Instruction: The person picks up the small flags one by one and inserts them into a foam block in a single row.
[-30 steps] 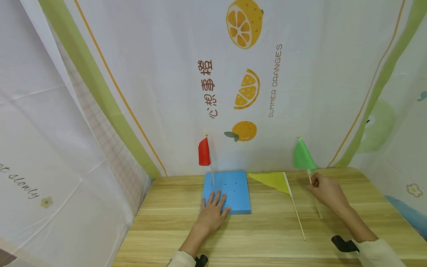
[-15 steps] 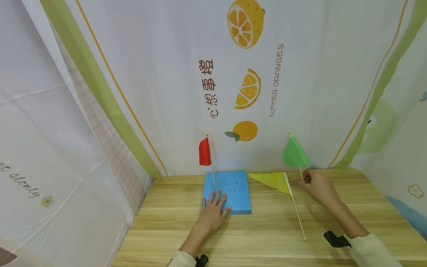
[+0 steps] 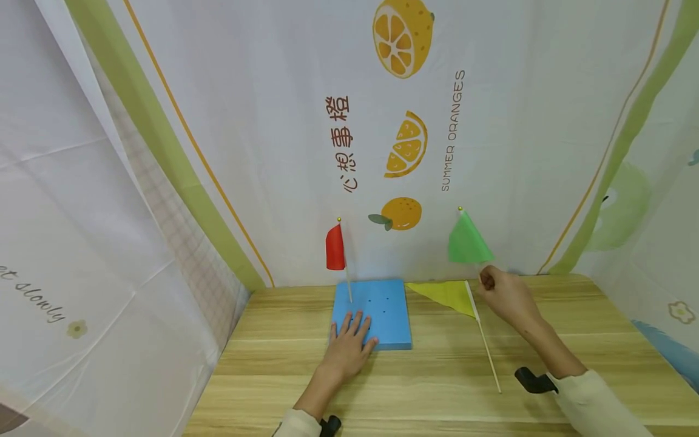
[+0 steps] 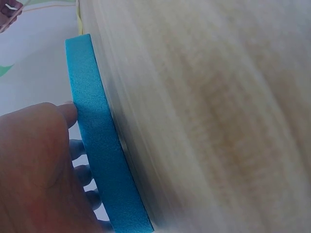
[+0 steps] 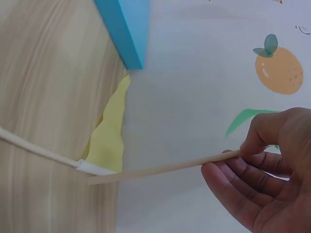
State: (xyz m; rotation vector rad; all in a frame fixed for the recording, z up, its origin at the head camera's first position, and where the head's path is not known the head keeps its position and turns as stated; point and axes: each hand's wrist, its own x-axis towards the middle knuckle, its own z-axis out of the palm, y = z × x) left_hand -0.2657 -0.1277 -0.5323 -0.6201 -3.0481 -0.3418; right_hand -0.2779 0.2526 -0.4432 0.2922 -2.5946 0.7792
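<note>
Lying beside blue block: yellow flag

Head cam's up high, looking forward and down at the table. The 2 wrist cams sit way closer, rolled sideways, facing the white backdrop: 1 by the left hand, 1 by the right hand. All 3 catch the blue block; head and right wrist share the yellow flag.

A surface of pale striped wood spreads below the left fingers and right fingers. Beyond them hangs a white cloth — oranges and brown lettering printed on it, green bands down its sides. More pale cloth hangs left of the left fingers. The light is soft.
</note>
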